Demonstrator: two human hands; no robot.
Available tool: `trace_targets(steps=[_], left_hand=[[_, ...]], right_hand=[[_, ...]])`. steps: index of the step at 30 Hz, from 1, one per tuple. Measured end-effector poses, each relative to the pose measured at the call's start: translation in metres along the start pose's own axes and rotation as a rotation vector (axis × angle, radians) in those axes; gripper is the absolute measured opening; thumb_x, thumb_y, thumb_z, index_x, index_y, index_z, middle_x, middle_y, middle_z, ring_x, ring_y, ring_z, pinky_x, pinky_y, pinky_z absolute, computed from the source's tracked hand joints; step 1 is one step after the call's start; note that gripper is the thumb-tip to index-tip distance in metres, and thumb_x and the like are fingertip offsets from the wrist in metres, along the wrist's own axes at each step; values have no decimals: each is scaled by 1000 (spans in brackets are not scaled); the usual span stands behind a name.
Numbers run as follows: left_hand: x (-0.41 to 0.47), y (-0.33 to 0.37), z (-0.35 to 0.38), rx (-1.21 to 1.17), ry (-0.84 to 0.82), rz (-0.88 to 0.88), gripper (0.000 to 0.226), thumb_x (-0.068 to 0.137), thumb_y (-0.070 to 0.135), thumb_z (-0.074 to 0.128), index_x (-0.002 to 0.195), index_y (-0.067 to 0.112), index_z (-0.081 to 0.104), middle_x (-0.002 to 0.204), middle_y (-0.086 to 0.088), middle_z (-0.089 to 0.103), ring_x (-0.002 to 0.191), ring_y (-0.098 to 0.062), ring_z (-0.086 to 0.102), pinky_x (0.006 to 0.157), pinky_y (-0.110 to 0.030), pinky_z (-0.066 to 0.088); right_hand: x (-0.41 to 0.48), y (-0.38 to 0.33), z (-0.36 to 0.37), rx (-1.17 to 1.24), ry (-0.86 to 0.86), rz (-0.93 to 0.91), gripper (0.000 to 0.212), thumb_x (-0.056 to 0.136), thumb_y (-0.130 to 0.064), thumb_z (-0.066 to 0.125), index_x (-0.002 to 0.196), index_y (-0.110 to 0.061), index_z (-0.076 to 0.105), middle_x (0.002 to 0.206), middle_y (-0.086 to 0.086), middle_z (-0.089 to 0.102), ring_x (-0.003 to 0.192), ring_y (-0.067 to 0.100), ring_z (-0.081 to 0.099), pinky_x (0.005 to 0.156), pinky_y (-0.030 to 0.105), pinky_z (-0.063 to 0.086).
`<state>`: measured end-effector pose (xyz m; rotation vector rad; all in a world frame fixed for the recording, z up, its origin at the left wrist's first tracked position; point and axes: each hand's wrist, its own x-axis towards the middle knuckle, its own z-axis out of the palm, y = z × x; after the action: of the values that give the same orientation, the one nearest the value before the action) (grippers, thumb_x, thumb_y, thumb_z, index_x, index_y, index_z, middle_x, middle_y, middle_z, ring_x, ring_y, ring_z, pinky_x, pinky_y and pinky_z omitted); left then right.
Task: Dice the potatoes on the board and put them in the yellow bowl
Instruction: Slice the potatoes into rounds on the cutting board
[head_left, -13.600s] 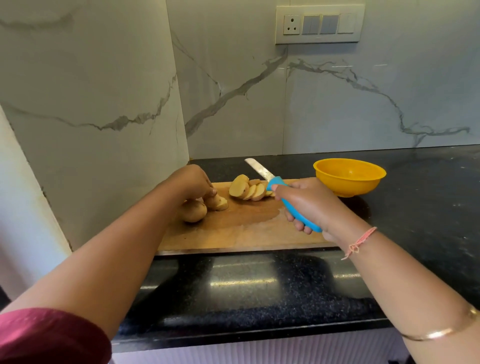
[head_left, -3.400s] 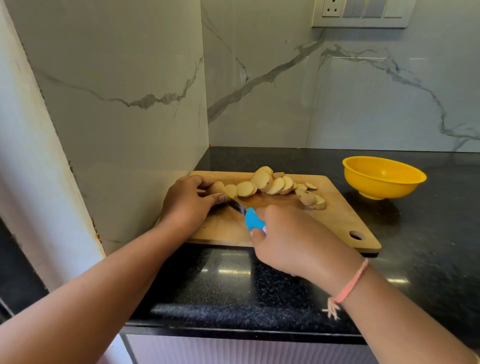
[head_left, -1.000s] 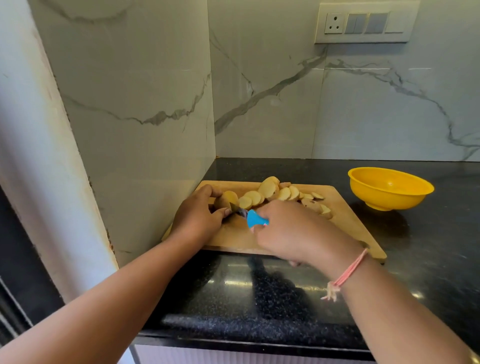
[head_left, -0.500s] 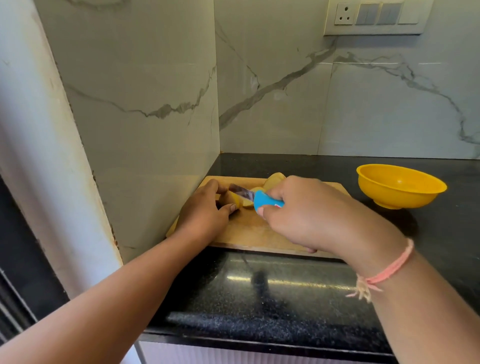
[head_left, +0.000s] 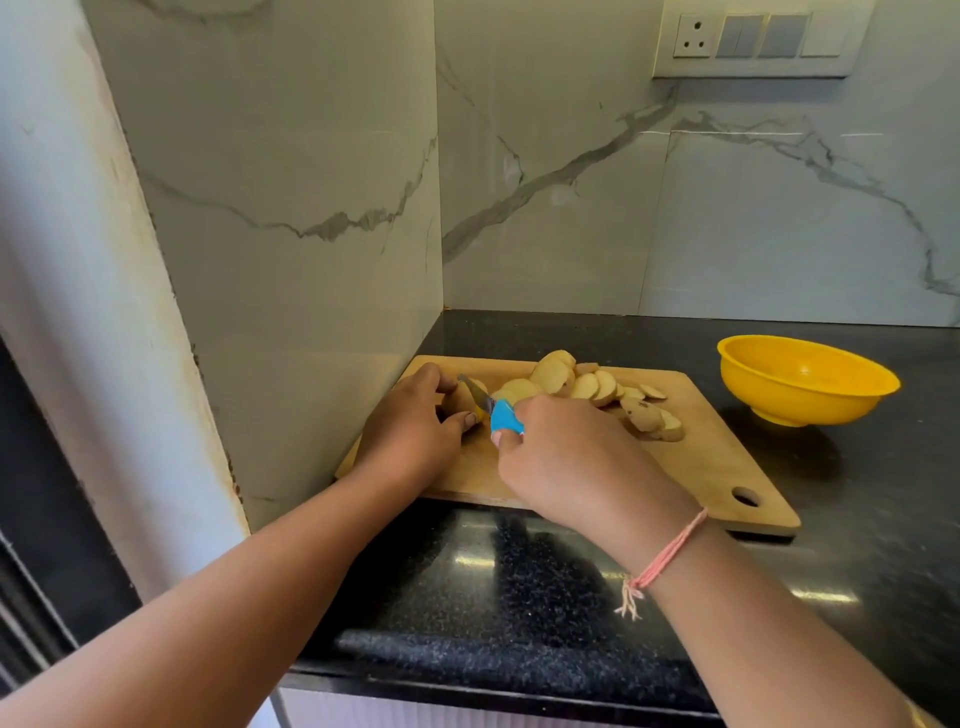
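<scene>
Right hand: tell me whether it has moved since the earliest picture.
Yes. The right hand has shifted left along the cutting board, away from the yellow bowl, bringing the knife to the potato in the left hand.

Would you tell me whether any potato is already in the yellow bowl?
No, the yellow bowl looks empty, and the potato slices lie on the cutting board.

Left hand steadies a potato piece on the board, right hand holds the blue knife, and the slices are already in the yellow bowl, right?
Not the slices: the head view shows them lying on the board, and the yellow bowl looks empty. The left hand does steady a potato piece, and the right hand does hold the blue knife.
</scene>
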<state>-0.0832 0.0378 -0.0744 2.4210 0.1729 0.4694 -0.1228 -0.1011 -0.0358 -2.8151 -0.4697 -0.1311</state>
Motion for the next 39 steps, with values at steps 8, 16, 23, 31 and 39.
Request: trace_targets(steps=[8, 16, 23, 31, 39], left_hand=[[-1, 0, -1, 16, 15, 9, 23, 90, 28, 64, 109, 22, 54, 119, 4, 60, 98, -15, 56, 78, -26, 40], [3, 1, 0, 45, 6, -34, 24, 91, 33, 62, 110, 23, 52, 119, 3, 60, 97, -16, 55, 76, -26, 39], [2, 0, -1, 22, -4, -13, 29, 89, 33, 65, 113, 23, 52, 124, 4, 58, 96, -12, 52, 77, -26, 40], [0, 1, -1, 28, 8, -6, 26, 88, 31, 66, 109, 24, 52, 121, 5, 59, 96, -12, 56, 76, -26, 41], [3, 2, -1, 53, 14, -43, 28, 92, 33, 61, 113, 21, 47, 123, 2, 57, 104, -19, 55, 78, -29, 41]], right_hand=[[11, -7, -4, -106, -55, -50, 20, 98, -29, 42, 110, -16, 50, 73, -2, 41, 70, 14, 44, 49, 23, 30], [-11, 9, -23, -80, -151, -31, 29, 94, -26, 46, 122, -18, 50, 77, -1, 53, 52, 10, 46, 45, 22, 35], [-14, 19, -22, -53, -113, 20, 39, 96, -36, 45, 132, -23, 48, 89, -3, 54, 61, 10, 50, 53, 22, 43], [1, 3, 0, -70, -58, -24, 32, 96, -31, 44, 126, -18, 49, 93, 1, 57, 80, 15, 55, 56, 24, 39], [-16, 22, -19, -75, -129, -15, 35, 95, -34, 45, 128, -23, 49, 87, -4, 55, 64, 11, 53, 53, 25, 44]])
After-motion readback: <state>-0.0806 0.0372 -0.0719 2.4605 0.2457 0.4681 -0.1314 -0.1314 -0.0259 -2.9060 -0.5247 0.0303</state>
